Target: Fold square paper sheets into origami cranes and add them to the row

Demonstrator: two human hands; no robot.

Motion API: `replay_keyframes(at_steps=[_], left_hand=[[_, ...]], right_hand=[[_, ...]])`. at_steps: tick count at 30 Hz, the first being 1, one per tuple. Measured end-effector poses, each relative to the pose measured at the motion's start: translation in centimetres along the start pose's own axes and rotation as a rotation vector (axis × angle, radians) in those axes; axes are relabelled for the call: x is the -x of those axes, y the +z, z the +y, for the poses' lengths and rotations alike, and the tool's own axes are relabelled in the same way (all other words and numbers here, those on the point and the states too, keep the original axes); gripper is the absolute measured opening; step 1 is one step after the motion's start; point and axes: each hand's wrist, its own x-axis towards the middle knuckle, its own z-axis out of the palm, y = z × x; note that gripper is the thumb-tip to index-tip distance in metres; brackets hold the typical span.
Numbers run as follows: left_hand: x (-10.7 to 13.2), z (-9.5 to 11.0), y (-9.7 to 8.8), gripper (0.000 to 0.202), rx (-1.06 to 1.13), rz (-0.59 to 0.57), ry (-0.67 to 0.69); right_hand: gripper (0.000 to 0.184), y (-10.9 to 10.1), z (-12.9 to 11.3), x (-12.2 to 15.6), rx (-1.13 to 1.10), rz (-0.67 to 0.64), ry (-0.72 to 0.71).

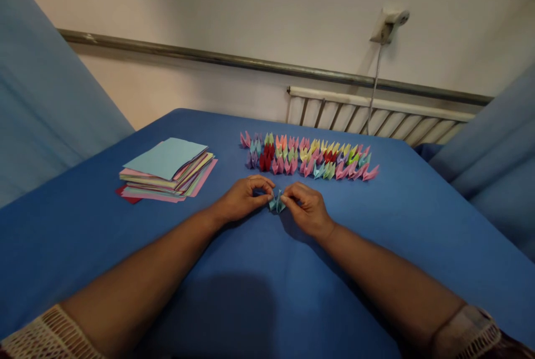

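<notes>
Head view: both hands meet near the middle of the bed (62, 247), which has a smooth blue sheet. The left hand (244, 198) and the right hand (307, 208) each pinch one side of a tiny light blue folded piece (276, 203) between finger and thumb. It is too small to tell which way it points. Just behind it, toward the far edge, lie rows (309, 158) of little pointy paper shapes in many colours. Toward the left edge sits a flat stack (167, 172) of thin square sheets.
</notes>
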Motion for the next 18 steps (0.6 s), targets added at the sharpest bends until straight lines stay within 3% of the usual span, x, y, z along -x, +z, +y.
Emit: replay_keyframes(at_steps=[7,11,14,18], left_hand=[[-0.1,-0.2,-0.3,0.009,-0.019,-0.003,-0.008],[0.1,0.0,-1.6,0.010,-0.048,0.036,-0.022],[0.3,-0.4,-3.5,0.009,-0.081,0.145,-0.030],[-0.9,-2.6,-6.9,0.006,-0.149,0.436,-0.141]], right_hand=[[0.025,-0.3,-0.1,-0.1,0.063,0.049,0.078],[0.030,-0.1,0.9,0.0,0.055,0.068,0.163],[0.031,0.4,1.9,0.0,0.043,-0.002,0.243],[0.035,0.9,2.5,0.0,0.030,-0.042,0.287]])
